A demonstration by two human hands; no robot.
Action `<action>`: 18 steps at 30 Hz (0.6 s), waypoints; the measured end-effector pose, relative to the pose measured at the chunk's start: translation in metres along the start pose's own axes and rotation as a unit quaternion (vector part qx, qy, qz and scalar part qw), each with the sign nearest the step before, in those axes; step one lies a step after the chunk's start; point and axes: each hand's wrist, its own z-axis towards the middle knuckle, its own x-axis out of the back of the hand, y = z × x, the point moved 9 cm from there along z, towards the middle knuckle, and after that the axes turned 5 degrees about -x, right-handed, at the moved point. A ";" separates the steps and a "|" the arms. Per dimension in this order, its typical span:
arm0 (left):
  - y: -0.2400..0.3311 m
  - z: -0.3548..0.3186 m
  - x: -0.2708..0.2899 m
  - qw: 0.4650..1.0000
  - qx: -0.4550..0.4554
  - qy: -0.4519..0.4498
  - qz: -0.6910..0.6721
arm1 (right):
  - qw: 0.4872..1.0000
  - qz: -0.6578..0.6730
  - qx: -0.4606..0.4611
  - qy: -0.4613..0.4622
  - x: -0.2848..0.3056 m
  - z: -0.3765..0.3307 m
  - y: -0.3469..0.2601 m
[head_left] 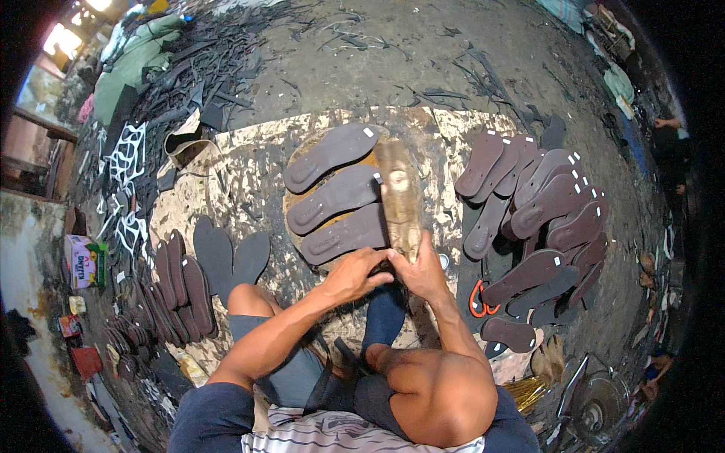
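Knees (423,385) bent up, the person sits on the floor with both hands together over a round block (302,170). Right hand (423,272) grips the lower end of a wooden tool (400,200) standing up from its fingers; left hand (353,273) presses closed against it. Three brown soles (336,198) lie just beyond. More soles (544,204) fan out right; a carton (84,260) sits far left.

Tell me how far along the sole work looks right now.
Done, by the look of it: a fanned pile of brown soles at the person's right. In hand: three grey soles lie in a row on the round board; the right hand grips a long worn brush-like tool, and the left hand touches the nearest sole. Possibly left: dark soles stacked at the left.
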 end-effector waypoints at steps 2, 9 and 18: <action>-0.011 0.001 0.003 0.998 0.018 0.067 -0.007 | 0.999 0.029 0.024 -0.004 0.000 0.004 -0.004; -0.029 0.006 -0.006 0.897 0.150 0.261 -0.325 | 0.946 0.320 0.020 -0.054 -0.025 -0.006 0.016; -0.064 0.047 0.026 0.895 0.188 0.265 -0.306 | 0.954 0.292 -0.058 0.025 0.009 -0.016 0.062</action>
